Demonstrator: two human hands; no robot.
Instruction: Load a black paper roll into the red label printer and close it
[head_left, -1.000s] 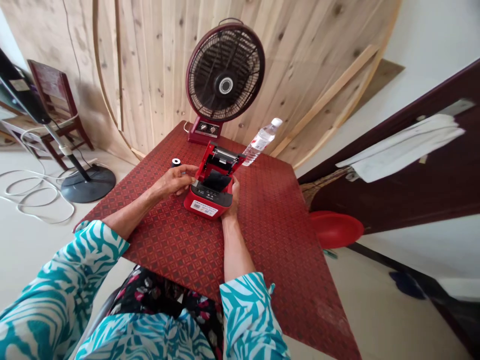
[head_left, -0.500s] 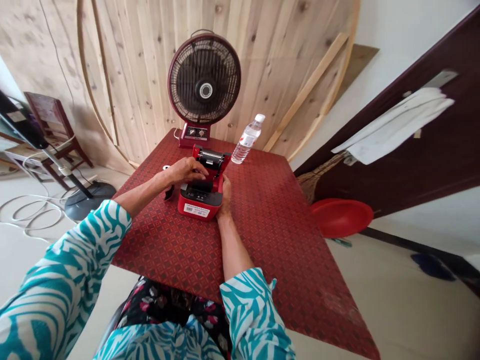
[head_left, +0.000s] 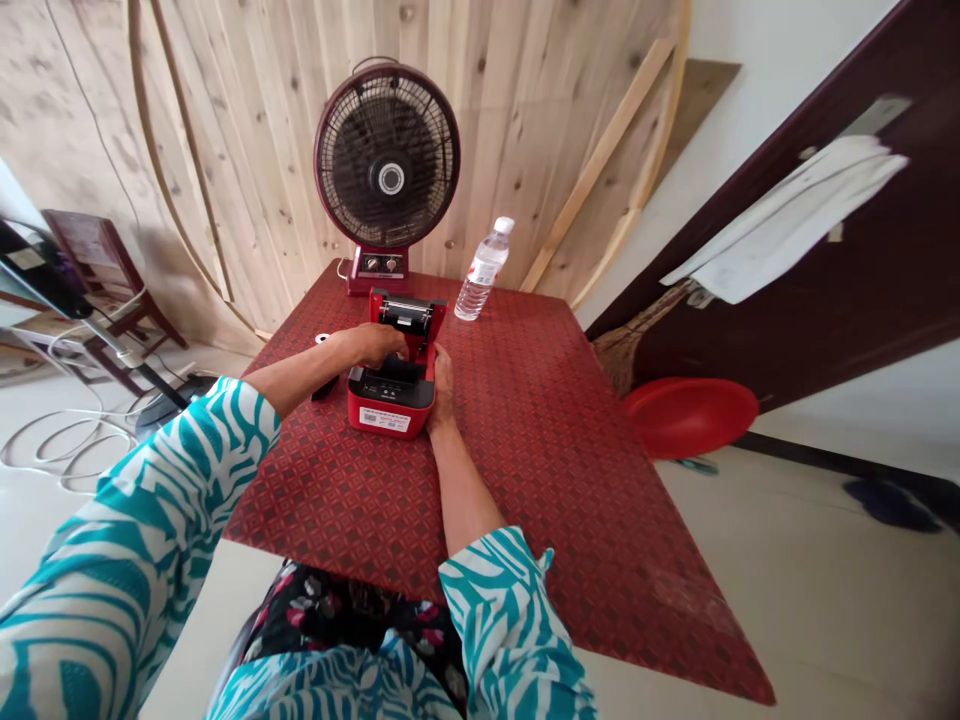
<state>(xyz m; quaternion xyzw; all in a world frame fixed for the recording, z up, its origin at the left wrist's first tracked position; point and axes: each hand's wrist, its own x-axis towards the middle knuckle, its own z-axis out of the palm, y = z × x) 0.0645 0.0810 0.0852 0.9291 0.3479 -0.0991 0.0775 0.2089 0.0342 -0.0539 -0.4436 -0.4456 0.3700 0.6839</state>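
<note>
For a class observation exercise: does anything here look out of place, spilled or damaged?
A pale cable lies in loose loops across the floor left of the table, untidy, perhaps a trip hazard. Around the printer, no spill or damage shows.

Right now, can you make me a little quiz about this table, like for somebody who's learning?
1. Which hand reaches into the red machine?
2. True or false: the machine's lid stands open.
3. Fill in the missing word: the clear bottle on the table has a ____ cap.

Key:
1. The left hand.
2. True.
3. White.
</note>
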